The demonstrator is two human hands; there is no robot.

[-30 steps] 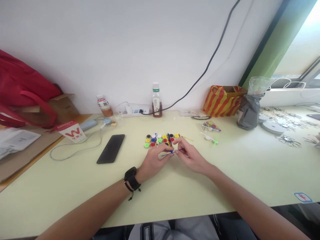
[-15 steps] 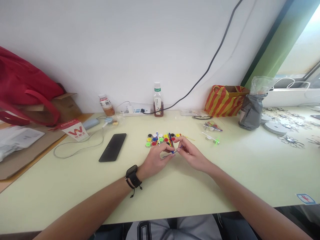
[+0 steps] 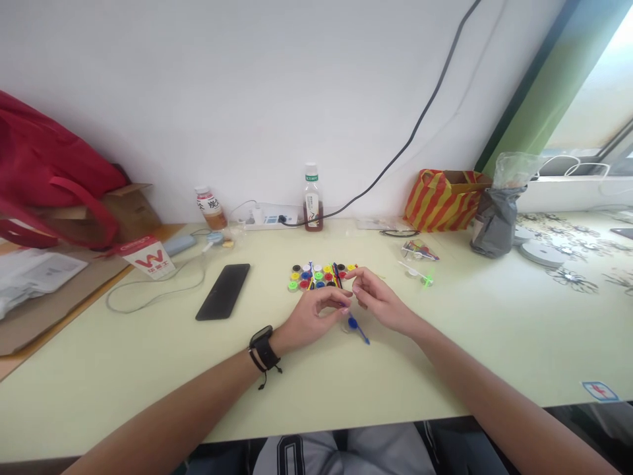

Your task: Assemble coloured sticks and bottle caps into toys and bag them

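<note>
My left hand (image 3: 315, 320) pinches a blue plastic stick with a round disc (image 3: 353, 323) and an arrow-like tip, which slants down toward the table edge. Close beside its fingertips is my right hand (image 3: 378, 300), with curled fingers and the index reaching forward. Anything between the right fingertips is too small to make out. Just beyond both hands lies a cluster of small coloured discs (image 3: 293, 285) in green, red, yellow, blue, black and white. Thin coloured sticks (image 3: 336, 274) lie among them, partly hidden behind the hands.
A black phone (image 3: 222, 292) lies to the left. Toward the wall stand a bottle (image 3: 313, 201), another bottle (image 3: 211, 208) and a striped bag (image 3: 440, 201). A clear packet of coloured parts (image 3: 419, 251) and a green-and-white piece (image 3: 426, 278) lie right of the hands.
The blue stick has swung so that its disc and tip show below the fingers. My right hand has drawn slightly away to the right.
</note>
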